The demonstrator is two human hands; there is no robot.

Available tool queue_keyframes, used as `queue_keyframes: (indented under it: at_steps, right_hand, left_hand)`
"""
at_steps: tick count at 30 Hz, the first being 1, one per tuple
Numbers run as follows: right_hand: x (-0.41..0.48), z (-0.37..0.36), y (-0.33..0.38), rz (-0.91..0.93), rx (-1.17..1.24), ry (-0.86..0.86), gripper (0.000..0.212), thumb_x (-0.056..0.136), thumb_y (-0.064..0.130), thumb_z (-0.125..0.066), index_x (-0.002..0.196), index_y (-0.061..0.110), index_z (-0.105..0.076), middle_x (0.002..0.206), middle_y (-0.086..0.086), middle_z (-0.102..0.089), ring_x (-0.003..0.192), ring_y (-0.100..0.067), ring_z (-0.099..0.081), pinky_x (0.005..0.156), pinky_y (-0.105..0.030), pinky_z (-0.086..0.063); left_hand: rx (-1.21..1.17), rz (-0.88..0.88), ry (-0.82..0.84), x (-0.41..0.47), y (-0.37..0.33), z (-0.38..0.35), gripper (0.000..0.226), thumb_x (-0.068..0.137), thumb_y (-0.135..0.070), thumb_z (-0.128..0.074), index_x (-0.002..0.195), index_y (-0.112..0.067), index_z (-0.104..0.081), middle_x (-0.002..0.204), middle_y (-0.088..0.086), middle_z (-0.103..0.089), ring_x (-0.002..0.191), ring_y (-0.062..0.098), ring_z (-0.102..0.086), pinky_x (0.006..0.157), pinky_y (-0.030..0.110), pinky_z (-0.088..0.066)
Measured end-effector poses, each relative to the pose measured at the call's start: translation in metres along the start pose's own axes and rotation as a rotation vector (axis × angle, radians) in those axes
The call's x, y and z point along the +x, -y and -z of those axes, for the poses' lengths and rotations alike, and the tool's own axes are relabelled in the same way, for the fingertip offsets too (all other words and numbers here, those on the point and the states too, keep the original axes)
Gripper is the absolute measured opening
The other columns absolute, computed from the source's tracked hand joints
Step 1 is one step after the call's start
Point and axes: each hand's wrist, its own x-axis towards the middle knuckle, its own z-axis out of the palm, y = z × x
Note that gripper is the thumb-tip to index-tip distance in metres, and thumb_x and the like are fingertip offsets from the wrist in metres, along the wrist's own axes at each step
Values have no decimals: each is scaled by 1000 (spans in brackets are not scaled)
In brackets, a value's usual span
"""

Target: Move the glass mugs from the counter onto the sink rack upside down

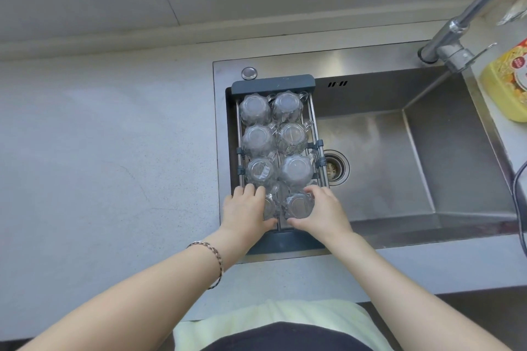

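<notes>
The counter left of the sink rack shows no mugs, so you're nearly done. Six glass mugs sit upside down on the rack. At its near end your left hand and right hand each grasp a last mug; release both.

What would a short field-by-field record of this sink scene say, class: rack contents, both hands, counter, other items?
rack: sink rack across the sink's left end
mugs: six upturned glass mugs in two columns, free of hands
left hand: on a seventh mug, nearest row
right hand: on an eighth mug, base up
counter: no mugs visible
other: faucet, yellow bottle
</notes>
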Motion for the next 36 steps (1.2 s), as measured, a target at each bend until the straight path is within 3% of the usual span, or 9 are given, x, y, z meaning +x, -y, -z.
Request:
queue_keyframes:
  at_steps: [11, 16, 18, 20, 26, 29, 31, 33, 36]
  right_hand:
    - [-1, 12, 0, 4, 25, 65, 83, 67, 41, -78, 134, 18, -35, 133, -5, -52, 122, -20, -50, 99, -32, -40]
    - [21, 32, 18, 28, -39, -110, 63, 82, 42, -61, 136, 23, -35, 133, -9, -43, 117, -27, -50, 94, -37, -43]
    - [34, 34, 28, 9, -21, -42, 65, 84, 36, -59, 141, 24, -30, 138, -11, -38, 122, -29, -47, 101, -37, -39]
    - [39, 31, 36, -7, -17, 7, 64, 85, 31, -58, 142, 18, -33, 140, -14, -40, 127, -29, -44, 105, -34, -34]
    - [37, 37, 34, 2, -14, 68, 59, 85, 17, -54, 141, 17, -36, 141, -12, -44, 129, -26, -43, 105, -33, -36]
    - [38, 51, 34, 6, -127, 137, 56, 85, 16, -50, 139, 17, -38, 133, -11, -53, 117, -28, -54, 89, -31, -44]
    - [37, 60, 42, 24, -256, 188, 50, 85, 18, -49, 135, 15, -43, 127, -10, -57, 111, -28, -57, 84, -31, -46]
    - [36, 73, 56, 51, -380, 221, 44, 86, 20, -49, 129, 13, -48, 126, -9, -58, 112, -27, -56, 88, -32, -47]
    - [26, 97, 87, 119, -493, 259, 42, 84, 24, -52, 123, 8, -54, 127, -12, -58, 115, -29, -56, 94, -37, -48]
  left_hand:
    - [191, -183, 81, 6, 5, 10, 69, 87, -52, -51, 144, -26, -24, 133, 12, -42, 119, 31, -44, 91, 38, -40]
    - [82, -258, -237, 8, 13, 16, 52, 68, -44, -76, 111, -17, -64, 111, 9, -65, 99, 29, -64, 72, 34, -54]
    - [-5, -243, -218, 15, 15, 20, 56, 84, -33, -63, 135, -17, -45, 145, 8, -45, 130, 26, -46, 98, 41, -45]
    - [-7, -181, -91, 25, 20, 20, 57, 97, -29, -41, 148, -18, -18, 159, 0, -14, 145, 20, -18, 114, 41, -25]
    - [80, -157, 56, 31, 22, 25, 52, 100, -23, -32, 149, -19, -13, 160, -2, -9, 146, 22, -15, 116, 43, -21]
    - [94, -158, 112, 31, 19, 44, 48, 98, -17, -34, 146, -17, -24, 158, 3, -19, 143, 25, -24, 114, 45, -23]
    - [119, -136, 149, 31, 12, 62, 37, 96, -14, -36, 133, -13, -41, 143, 9, -43, 126, 29, -46, 104, 43, -35]
    - [136, -95, 188, 28, 7, 87, 31, 96, -16, -36, 124, -11, -48, 127, 10, -56, 112, 29, -56, 95, 40, -43]
    - [62, -97, 223, 18, -1, 125, 35, 96, -20, -39, 128, -11, -49, 130, 9, -56, 116, 28, -55, 96, 39, -46]
